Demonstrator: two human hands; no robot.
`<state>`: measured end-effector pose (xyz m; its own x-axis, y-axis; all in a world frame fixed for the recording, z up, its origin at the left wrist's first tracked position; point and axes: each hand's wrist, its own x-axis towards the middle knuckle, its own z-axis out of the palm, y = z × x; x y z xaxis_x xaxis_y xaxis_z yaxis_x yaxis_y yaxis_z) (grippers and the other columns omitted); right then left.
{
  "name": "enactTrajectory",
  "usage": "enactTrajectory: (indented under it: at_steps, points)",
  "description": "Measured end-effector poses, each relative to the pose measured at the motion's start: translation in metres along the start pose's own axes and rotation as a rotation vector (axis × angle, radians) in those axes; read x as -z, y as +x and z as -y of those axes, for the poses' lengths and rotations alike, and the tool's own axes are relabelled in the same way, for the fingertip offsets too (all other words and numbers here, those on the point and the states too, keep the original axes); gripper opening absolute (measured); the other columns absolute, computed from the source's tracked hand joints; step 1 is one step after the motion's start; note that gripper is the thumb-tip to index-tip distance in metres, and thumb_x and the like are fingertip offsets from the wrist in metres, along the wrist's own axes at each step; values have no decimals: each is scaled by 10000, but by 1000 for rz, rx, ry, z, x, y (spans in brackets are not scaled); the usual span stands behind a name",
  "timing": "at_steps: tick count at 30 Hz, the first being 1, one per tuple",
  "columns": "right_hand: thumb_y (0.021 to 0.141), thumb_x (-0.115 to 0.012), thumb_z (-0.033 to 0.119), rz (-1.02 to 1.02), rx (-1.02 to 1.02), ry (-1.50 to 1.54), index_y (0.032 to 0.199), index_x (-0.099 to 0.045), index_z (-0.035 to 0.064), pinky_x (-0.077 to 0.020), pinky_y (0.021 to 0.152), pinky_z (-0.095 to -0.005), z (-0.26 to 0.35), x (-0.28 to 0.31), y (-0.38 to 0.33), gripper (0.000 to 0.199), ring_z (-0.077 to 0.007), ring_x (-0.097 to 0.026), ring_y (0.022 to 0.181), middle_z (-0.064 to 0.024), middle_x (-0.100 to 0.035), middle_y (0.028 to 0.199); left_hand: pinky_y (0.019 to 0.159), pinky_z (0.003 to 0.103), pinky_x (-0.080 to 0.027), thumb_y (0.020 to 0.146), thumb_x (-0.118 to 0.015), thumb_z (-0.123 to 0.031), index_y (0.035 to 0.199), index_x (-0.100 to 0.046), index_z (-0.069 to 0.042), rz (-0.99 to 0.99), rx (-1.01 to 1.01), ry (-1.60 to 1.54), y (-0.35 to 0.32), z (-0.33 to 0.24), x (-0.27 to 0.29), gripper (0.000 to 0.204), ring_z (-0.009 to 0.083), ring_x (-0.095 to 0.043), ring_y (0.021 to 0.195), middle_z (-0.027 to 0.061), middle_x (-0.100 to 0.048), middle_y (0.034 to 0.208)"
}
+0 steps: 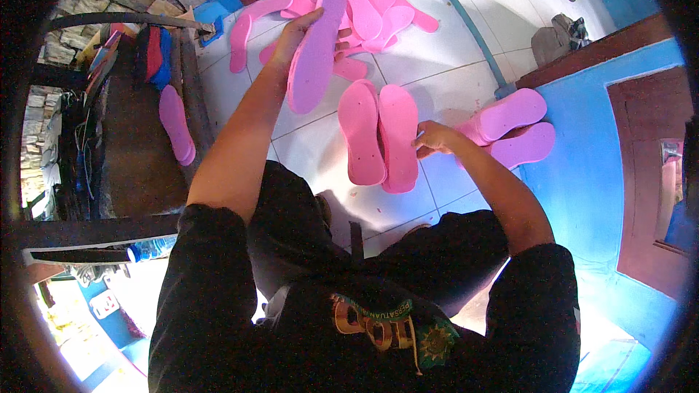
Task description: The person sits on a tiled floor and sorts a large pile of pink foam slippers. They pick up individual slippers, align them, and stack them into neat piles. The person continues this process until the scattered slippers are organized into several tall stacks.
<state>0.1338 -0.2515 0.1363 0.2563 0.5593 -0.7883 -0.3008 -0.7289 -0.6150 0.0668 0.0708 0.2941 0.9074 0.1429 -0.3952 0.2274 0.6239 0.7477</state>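
My left hand (pixel 291 36) is closed round a pink-purple flip-flop sole (pixel 314 69), held raised and tilted above the floor, with fingers showing past both of its edges. In front of me, two stacks of pink soles stand side by side, a left stack (pixel 360 131) and a right stack (pixel 399 135), with small strap holes in their tops. My right hand (pixel 438 138) is beside the right stack, fingers bent together round a thin whitish stick (pixel 420 134). Whether those fingers touch the stack I cannot tell.
Several pink soles (pixel 364 14) lie scattered on the white tiles at the back. More stacked soles (pixel 513 116) rest by the blue wall (pixel 582 153) at right. A lone pink sole (pixel 175 124) sits on the dark wooden bench (pixel 135 167) at left. Grey cloth (pixel 557 40) lies back right.
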Motion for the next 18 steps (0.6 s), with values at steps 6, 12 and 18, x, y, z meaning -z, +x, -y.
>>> enactTrajectory:
  at_steps: [6,12,18]
  points:
    - [819,-646,12,2,-123,-34,1054,-651,-2,-592,758,-439,-37,8,31,236,-310,-679,869,-161,-673,1038,582,368,-503,912,-514,-456,1131,-580,-24,71,154,-46,14,3,-3,489,246,-611,729,181,-641,1005]
    - [913,-557,139,128,-154,277,1151,-598,31,-497,915,-466,-27,27,26,264,-274,-607,992,-113,-627,1112,544,333,-476,924,-497,-467,1100,-573,-10,188,164,-51,20,2,22,496,231,-576,668,181,-633,946]
    - [972,-422,143,99,-190,240,1267,-519,23,-438,975,-474,-17,26,10,333,-287,-550,1098,-138,-562,1219,514,307,-464,947,-496,-432,1102,-567,-5,154,113,-128,9,1,4,460,211,-551,601,165,-613,892]
